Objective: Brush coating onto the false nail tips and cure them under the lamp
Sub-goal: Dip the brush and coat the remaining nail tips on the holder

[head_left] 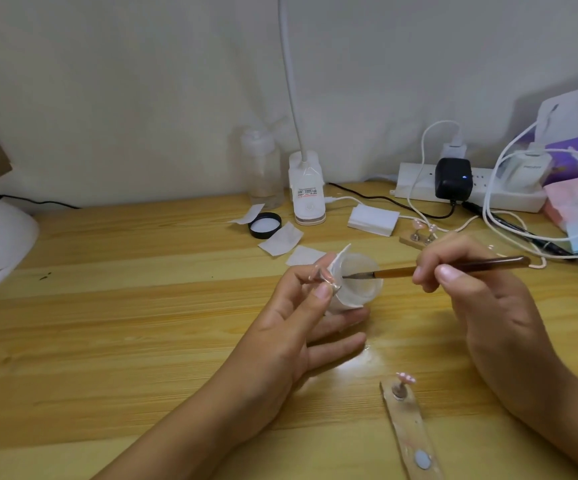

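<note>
wooden desk [107,306]: one brush [488,263], one cup [360,289] (one lid [264,225])

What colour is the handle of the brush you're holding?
Translucent amber-brown brush handle, held in the right hand; the head view shows it.

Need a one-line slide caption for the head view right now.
Left hand holds a clear jar and a mounted nail tip; right hand holds the brush, bristles over the jar mouth.

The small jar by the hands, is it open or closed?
Open: the jar has no lid, the brush tip reaches into its mouth, and a black lid lies on the table.
</note>
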Available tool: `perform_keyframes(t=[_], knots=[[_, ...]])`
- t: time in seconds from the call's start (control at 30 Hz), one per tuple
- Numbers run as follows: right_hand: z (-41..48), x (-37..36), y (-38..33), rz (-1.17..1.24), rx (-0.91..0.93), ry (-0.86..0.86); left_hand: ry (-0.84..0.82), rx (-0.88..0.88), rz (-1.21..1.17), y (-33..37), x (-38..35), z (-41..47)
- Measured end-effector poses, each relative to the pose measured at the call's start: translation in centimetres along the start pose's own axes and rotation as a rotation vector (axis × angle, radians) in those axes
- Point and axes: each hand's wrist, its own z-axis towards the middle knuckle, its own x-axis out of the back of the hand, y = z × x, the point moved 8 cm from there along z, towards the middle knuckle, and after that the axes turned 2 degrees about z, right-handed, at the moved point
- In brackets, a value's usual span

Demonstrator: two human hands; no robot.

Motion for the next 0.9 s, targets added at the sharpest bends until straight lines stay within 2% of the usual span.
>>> perform_keyframes(t=[0.27,0.57,0.9], knots=[[0.1,-0.2,0.5,-0.053,-0.032,-0.028,0.001,-0.094,0.151,0.0,-0.3,-0.3],[0.4,2.1,0.7,0.14,-0.005,0.14,0.009,0.026,-0.033,-0.2,0.2,0.0],[0.5,3.4,2.2,0.281,-0.085,0.249,0.052,0.032,-0.071,0.0,0.2,0.0]])
